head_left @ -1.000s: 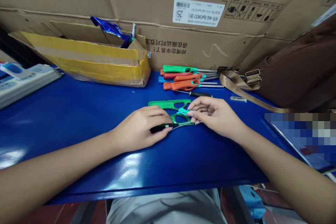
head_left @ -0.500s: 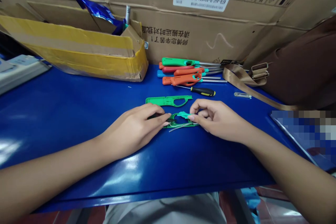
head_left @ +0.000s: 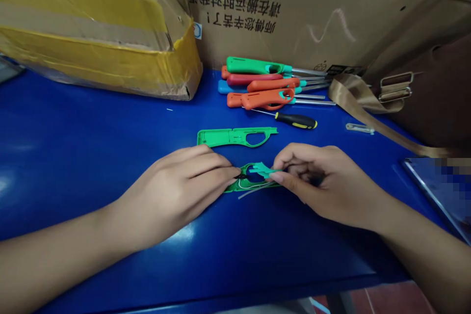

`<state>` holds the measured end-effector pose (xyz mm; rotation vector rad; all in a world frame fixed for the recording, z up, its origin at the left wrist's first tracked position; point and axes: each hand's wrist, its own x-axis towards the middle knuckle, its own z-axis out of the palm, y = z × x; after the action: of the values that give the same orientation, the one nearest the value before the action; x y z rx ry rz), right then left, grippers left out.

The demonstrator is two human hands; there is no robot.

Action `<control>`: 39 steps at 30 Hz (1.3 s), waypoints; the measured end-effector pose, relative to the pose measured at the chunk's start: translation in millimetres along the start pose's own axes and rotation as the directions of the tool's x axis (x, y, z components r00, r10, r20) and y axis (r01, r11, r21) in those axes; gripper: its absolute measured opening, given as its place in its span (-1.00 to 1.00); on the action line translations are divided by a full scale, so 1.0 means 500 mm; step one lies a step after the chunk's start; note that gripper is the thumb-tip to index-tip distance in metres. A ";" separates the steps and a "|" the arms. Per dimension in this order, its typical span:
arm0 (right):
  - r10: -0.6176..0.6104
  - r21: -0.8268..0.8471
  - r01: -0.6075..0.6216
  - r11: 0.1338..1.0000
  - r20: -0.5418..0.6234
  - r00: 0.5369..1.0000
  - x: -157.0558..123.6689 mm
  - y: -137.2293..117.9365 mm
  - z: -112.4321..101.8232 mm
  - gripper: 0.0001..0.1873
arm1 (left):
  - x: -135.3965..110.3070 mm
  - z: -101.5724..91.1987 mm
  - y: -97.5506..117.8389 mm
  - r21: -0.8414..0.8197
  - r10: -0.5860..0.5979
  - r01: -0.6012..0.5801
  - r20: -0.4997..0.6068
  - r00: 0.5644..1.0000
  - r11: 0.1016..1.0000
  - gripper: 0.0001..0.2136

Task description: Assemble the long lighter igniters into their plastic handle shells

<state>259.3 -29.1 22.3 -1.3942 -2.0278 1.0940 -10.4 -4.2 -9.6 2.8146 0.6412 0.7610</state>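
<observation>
My left hand (head_left: 180, 194) is closed over the left end of a green lighter handle half (head_left: 231, 188) lying on the table. A small black part (head_left: 242, 175) and a thin pale wire show by its fingertips. My right hand (head_left: 327, 184) pinches a teal lighter trigger (head_left: 261, 170) between thumb and forefinger, over the opening of that same half. A thin clear tube (head_left: 250, 193) sticks out below the shell. Just behind, the other green handle half (head_left: 217, 138) rests with its inner side up, touched by neither hand's fingertips as far as I can see.
Several assembled lighters (head_left: 268, 99) lie in a pile at the back, with a black and yellow screwdriver (head_left: 298, 120) before them. A yellow-taped carton (head_left: 128, 66) stands back left. On the right are a brown strap (head_left: 364, 108), a small clear plastic piece (head_left: 359, 128) and a flat dark object (head_left: 430, 191).
My view has tilted down and come closer to the table. The teal trigger stays pinched in my right hand, and its angle over the shell has shifted slightly.
</observation>
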 end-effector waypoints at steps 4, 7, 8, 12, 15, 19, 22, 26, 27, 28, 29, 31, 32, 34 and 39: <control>-0.035 -0.002 0.035 0.999 -0.028 0.999 0.000 0.001 0.000 -0.84 | 0.002 -0.001 -0.002 0.006 -0.008 0.008 -0.009 1.000 1.000 -0.80; -0.087 -0.062 0.085 0.994 -0.021 0.996 -0.001 0.006 -0.001 -0.84 | 0.002 -0.001 -0.002 -0.006 -0.036 0.036 0.005 0.999 0.999 -0.80; -0.101 -0.090 0.099 0.991 -0.018 0.995 -0.002 0.007 -0.002 -0.85 | 0.002 -0.001 -0.001 -0.009 -0.042 0.042 0.006 0.999 0.999 -0.79; -0.153 -0.166 0.153 0.974 0.014 0.988 -0.007 0.007 -0.008 -0.88 | 0.002 -0.002 0.002 -0.018 -0.050 0.049 -0.009 0.999 0.999 -0.79; -0.205 -0.186 0.213 0.959 0.058 0.977 -0.012 0.007 -0.012 -0.95 | 0.003 -0.001 0.006 -0.012 -0.057 0.057 -0.014 0.998 0.998 -0.81; -0.275 -0.186 0.292 0.938 0.114 0.955 -0.014 0.009 -0.011 -0.97 | 0.003 0.004 0.007 -0.013 -0.070 0.070 -0.031 0.997 0.997 -0.85; -0.295 -0.164 0.320 0.933 0.159 0.942 -0.011 0.009 -0.010 -0.98 | 0.005 0.008 0.007 -0.059 -0.105 0.103 -0.032 0.994 0.993 -0.87; -0.298 -0.160 0.335 0.928 0.217 0.929 -0.008 0.006 -0.011 -0.97 | 0.016 0.012 0.010 -0.090 -0.147 0.142 -0.047 0.988 0.986 -0.88; -0.298 -0.161 0.338 0.927 0.232 0.926 -0.008 0.005 -0.011 -0.96 | 0.019 0.013 0.011 -0.099 -0.154 0.148 -0.051 0.987 0.984 -0.88; -0.297 -0.160 0.340 0.927 0.244 0.923 -0.008 0.005 -0.011 -0.95 | 0.022 0.013 0.011 -0.109 -0.158 0.151 -0.054 0.986 0.983 -0.88; -0.296 -0.158 0.341 0.927 0.252 0.921 -0.007 0.005 -0.011 -0.94 | 0.024 0.014 0.011 -0.117 -0.160 0.152 -0.056 0.986 0.981 -0.87; -0.292 -0.155 0.336 0.929 0.252 0.923 -0.006 0.004 -0.010 -0.92 | 0.027 0.014 0.011 -0.118 -0.163 0.155 -0.064 0.985 0.981 -0.86; -0.287 -0.156 0.330 0.931 0.243 0.926 -0.006 0.004 -0.010 -0.92 | 0.027 0.014 0.012 -0.112 -0.163 0.155 -0.066 0.984 0.981 -0.86; -0.277 -0.156 0.315 0.936 0.225 0.934 -0.003 0.003 -0.009 -0.91 | 0.026 0.013 0.013 -0.093 -0.161 0.155 -0.061 0.985 0.984 -0.84; -0.274 -0.140 0.304 0.942 0.197 0.941 0.001 0.003 -0.007 -0.90 | 0.023 0.010 0.022 -0.033 -0.139 0.139 -0.022 0.990 0.990 -0.77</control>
<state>262.8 -27.0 23.1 -1.0551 -2.4098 0.9614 4.9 -9.1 -5.9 2.7023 0.8122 0.7729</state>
